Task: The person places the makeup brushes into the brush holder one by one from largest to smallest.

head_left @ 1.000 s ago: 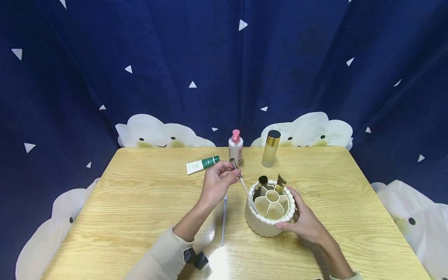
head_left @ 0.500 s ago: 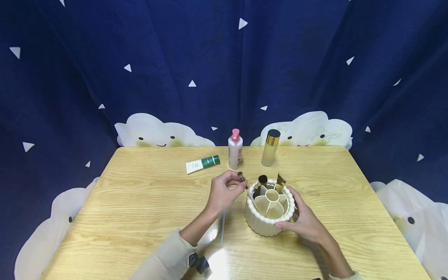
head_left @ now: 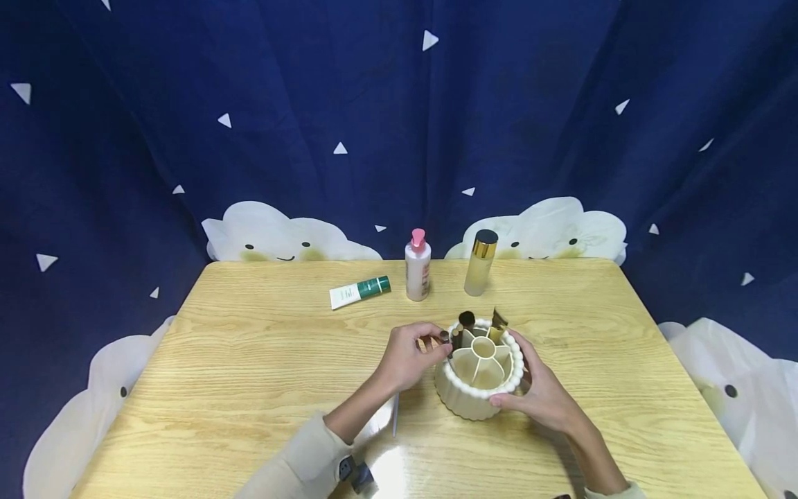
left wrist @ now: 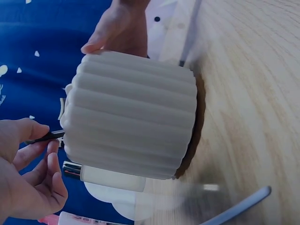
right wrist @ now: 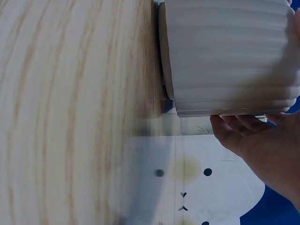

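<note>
My left hand pinches a makeup brush by its dark upper end, between thumb and fingertips. The brush's lower part is down inside the left side of a cream ribbed organizer, hidden by the wall. My right hand grips the organizer from the right, thumb near its beaded rim, other fingers around the far side. Divided compartments surround a round middle hole. A black-tipped brush and a gold tube stand in the back compartments. A thin lilac stick lies on the table, partly hidden by my left arm.
A pink-capped bottle and a bottle with a black and gold cap stand behind the organizer. A green and white tube lies left of them on the wooden table. A blue curtain hangs behind.
My left hand has moved right and down towards the organizer, and the brush it pinches has gone from leaning out to lower inside the left side. My right hand keeps its grip.
</note>
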Motion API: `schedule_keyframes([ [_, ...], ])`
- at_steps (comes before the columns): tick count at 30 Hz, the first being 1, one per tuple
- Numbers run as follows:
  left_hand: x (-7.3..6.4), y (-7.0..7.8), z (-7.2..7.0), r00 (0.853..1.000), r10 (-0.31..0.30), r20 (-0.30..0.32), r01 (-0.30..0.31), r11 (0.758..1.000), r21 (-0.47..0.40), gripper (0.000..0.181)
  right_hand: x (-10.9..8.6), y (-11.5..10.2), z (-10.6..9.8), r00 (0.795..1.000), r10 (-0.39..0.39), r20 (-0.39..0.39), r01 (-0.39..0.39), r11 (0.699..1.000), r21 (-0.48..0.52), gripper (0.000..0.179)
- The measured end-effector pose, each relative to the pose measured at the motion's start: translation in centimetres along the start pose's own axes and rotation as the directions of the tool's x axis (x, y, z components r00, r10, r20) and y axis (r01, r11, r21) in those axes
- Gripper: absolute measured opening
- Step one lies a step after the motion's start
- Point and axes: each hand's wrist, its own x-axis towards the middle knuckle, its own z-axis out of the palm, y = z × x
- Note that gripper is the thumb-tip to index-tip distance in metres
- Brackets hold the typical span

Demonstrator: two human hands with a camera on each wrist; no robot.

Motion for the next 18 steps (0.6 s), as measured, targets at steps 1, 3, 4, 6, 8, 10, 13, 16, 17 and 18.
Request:
schedule_keyframes([
  [1, -0.02, -0.03, 0.04, 1.0, 0.012, 0.003, -0.012, 1.0, 0.004, 0.011, 0.01, 0.0, 0.0, 1.0, -0.001, 0.0, 0.001, 1.0, 0.001, 0.114],
  [3, -0.06, 0.01, 0.04, 1.0, 0.024, 0.005, -0.024, 1.0, 0.007, 0.012, 0.02, 0.0, -0.01, 1.0, -0.003, 0.0, 0.003, 1.0, 0.006, 0.114],
  [4, -0.06, 0.05, 0.01, 1.0, 0.027, 0.005, -0.027, 1.0, 0.007, 0.012, 0.02, -0.01, -0.01, 1.0, -0.004, 0.0, 0.004, 1.0, 0.008, 0.114],
  [6, -0.03, 0.17, -0.08, 1.0, 0.02, 0.01, -0.02, 1.0, 0.006, 0.013, 0.03, -0.03, -0.02, 1.0, -0.005, 0.001, 0.005, 1.0, 0.015, 0.114],
  [8, 0.04, 0.24, -0.19, 1.0, 0.012, 0.019, -0.012, 1.0, 0.011, 0.013, 0.03, -0.05, -0.02, 1.0, -0.004, 0.001, 0.004, 1.0, 0.018, 0.114],
  [10, 0.08, 0.28, -0.3, 1.0, 0.001, 0.028, -0.002, 1.0, 0.017, 0.014, 0.04, -0.06, -0.02, 1.0, 0.001, 0.001, -0.001, 1.0, 0.019, 0.113],
  [13, 0.04, 0.23, -0.45, 0.999, -0.021, 0.046, 0.02, 0.999, 0.029, 0.017, 0.08, -0.1, 0.0, 1.0, 0.006, 0.001, -0.006, 1.0, 0.014, 0.113],
  [16, -0.11, 0.02, -0.62, 0.996, -0.048, 0.069, 0.046, 0.999, 0.029, 0.02, 0.11, -0.14, 0.02, 1.0, 0.006, 0.001, -0.006, 1.0, 0.012, 0.113],
  [17, -0.14, -0.13, -0.68, 0.995, -0.054, 0.078, 0.052, 0.998, 0.028, 0.021, 0.12, -0.16, 0.02, 1.0, 0.005, 0.001, -0.005, 1.0, 0.011, 0.113],
  [18, -0.17, -0.28, -0.77, 0.995, -0.059, 0.084, 0.057, 0.998, 0.025, 0.022, 0.13, -0.17, 0.03, 1.0, 0.005, 0.001, -0.005, 1.0, 0.012, 0.113],
])
